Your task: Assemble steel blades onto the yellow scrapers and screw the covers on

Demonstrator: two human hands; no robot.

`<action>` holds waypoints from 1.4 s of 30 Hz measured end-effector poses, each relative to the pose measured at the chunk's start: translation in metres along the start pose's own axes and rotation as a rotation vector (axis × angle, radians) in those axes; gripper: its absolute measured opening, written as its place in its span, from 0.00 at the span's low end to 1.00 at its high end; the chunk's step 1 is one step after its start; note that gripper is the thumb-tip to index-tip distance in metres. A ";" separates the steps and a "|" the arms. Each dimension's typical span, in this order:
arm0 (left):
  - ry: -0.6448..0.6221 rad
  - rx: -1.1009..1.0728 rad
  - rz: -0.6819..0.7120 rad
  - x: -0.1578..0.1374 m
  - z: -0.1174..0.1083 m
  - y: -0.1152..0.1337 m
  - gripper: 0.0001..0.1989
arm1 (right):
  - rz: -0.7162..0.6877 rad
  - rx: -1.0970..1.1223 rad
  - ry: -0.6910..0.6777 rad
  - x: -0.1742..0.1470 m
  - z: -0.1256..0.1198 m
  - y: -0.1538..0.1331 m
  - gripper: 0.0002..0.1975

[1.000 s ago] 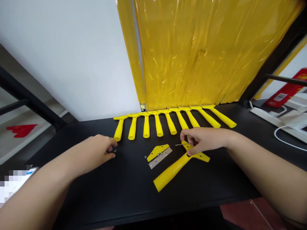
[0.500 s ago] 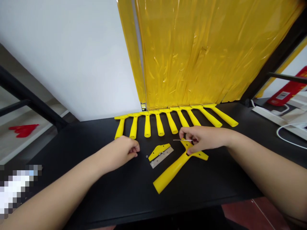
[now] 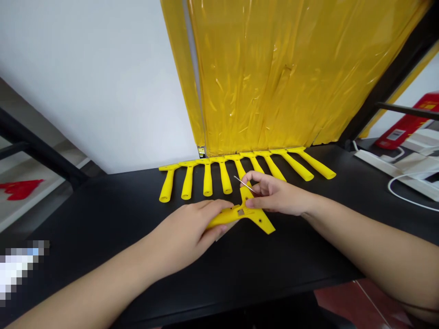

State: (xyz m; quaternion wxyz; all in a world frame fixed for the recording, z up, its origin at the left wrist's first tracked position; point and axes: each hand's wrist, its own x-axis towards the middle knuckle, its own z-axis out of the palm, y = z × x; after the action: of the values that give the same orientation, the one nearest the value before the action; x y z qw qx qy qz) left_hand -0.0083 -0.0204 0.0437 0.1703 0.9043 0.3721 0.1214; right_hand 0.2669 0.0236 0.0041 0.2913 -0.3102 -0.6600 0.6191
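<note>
My left hand (image 3: pixel 192 228) is wrapped round the grip of a yellow T-shaped scraper handle (image 3: pixel 262 221), whose wide head points to the right. My right hand (image 3: pixel 270 192) holds a thin metal screwdriver (image 3: pixel 244 183), its shaft slanting up to the left, and its thumb rests on the handle's head. Holes show in that head. A sliver of a grey blade (image 3: pixel 228 228) peeks out beneath the handle by my left fingers; the rest of it and the yellow blade cover are hidden.
Several more yellow scraper handles (image 3: pixel 207 180) lie in a row along the back of the black table (image 3: pixel 274 265). Behind them hang a white panel (image 3: pixel 103 82) and yellow plastic sheeting (image 3: pixel 254 77). To the right are a red package (image 3: pixel 404 123) and a white cable (image 3: pixel 394 192).
My left hand has moved right and closed on the scraper handle's grip. The handle has been lifted and turned, shifting left. My right hand has moved left with the screwdriver, which now slants.
</note>
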 end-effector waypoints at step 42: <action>0.266 0.154 -0.056 0.003 0.018 -0.048 0.17 | -0.145 -1.067 -0.235 -0.012 0.017 -0.007 0.05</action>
State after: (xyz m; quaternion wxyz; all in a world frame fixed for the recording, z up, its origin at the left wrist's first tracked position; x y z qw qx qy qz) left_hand -0.0306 0.0095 0.0086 0.0531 0.8798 0.4248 0.2065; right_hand 0.2607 0.0033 0.0100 0.0600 -0.2972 -0.9301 0.2075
